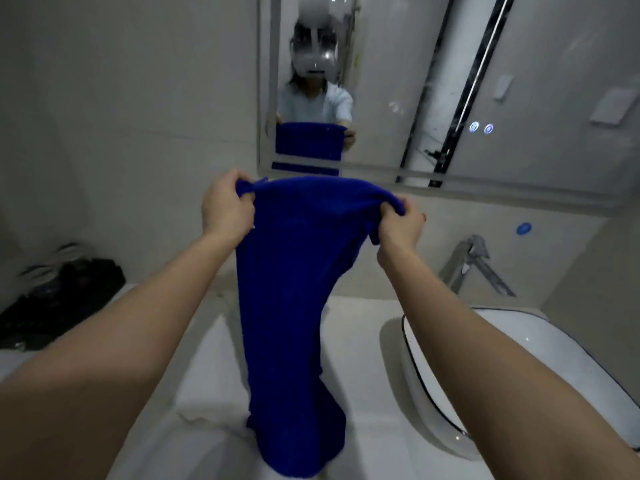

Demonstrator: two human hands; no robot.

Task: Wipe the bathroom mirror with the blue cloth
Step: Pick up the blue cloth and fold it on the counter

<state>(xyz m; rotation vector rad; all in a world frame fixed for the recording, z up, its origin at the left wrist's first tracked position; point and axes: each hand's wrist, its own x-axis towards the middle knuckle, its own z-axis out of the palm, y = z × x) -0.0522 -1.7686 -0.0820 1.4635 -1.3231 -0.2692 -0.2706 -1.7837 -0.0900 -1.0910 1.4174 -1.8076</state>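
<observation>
left hand (227,206), right hand (401,225): fingers pinch cloth (294,289) top corners | cloth hangs long-axis down | mirror (450,81) ahead, above both hands

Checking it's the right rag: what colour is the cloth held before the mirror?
Plain deep blue, no pattern; the cloth shows best in the head view.
</observation>
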